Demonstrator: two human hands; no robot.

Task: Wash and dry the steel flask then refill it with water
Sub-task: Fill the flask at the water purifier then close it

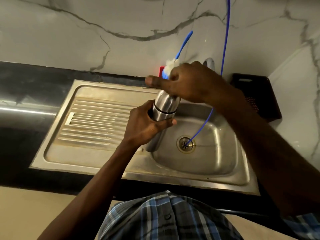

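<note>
The steel flask (164,108) is held tilted over the left edge of the sink basin (204,158), mouth pointing up and away. My left hand (147,125) grips its lower body. At the flask's top my right hand (183,82) is curled round the white and blue bristles of a bottle brush (183,44). The brush's blue handle sticks up past my fingers toward the wall. The flask's mouth is hidden under my right hand.
A ribbed steel draining board (97,118) lies left of the basin. A thin blue tube (225,49) hangs from above into the drain (186,144). A tap (210,63) and a red object (161,70) sit behind my right hand. A dark basket (256,94) stands at the right.
</note>
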